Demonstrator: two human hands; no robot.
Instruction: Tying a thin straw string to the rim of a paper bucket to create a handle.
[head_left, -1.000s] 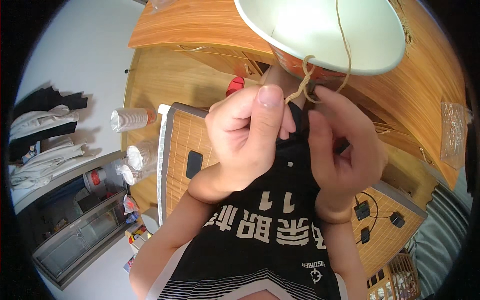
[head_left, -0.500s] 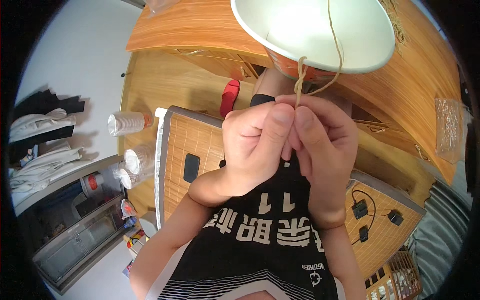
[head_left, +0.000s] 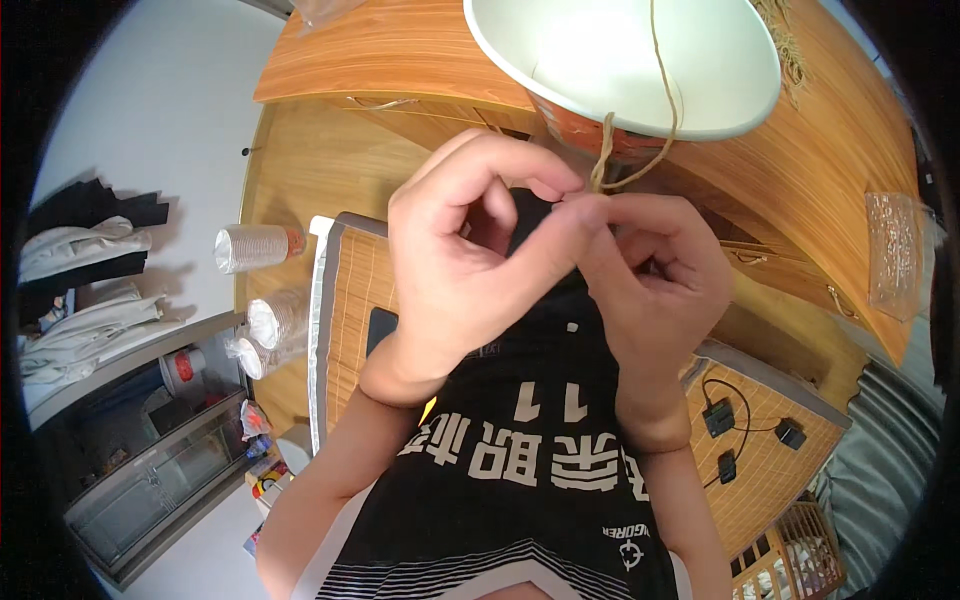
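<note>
In front of me, a thin tan twine (head_left: 673, 135) hangs over the near rim of a large white-lined paper bucket (head_left: 720, 115) and forms a loop. Its lower end runs into the fingertips of both my hands. My left hand (head_left: 470, 240) is curled, with thumb and index tip pinched at the twine. Close against it, my right hand (head_left: 665, 270) pinches the same spot between thumb and index finger, its other fingers folded in. The fingertips cover the short piece of twine between them. The bucket's reddish outside shows below the rim.
The bucket stands on a wooden desk (head_left: 400, 45), with more twine (head_left: 782, 50) behind it and a clear plastic package (head_left: 893, 255) at the right. Stacked cups (head_left: 258, 248) stand at the left. Black cables with adapters (head_left: 718, 418) lie on a mat at the right.
My left hand has shifted left and opened out its curl, its index finger lifted into an arch. My right hand has moved slightly right. The fingertips stay together at the twine.
</note>
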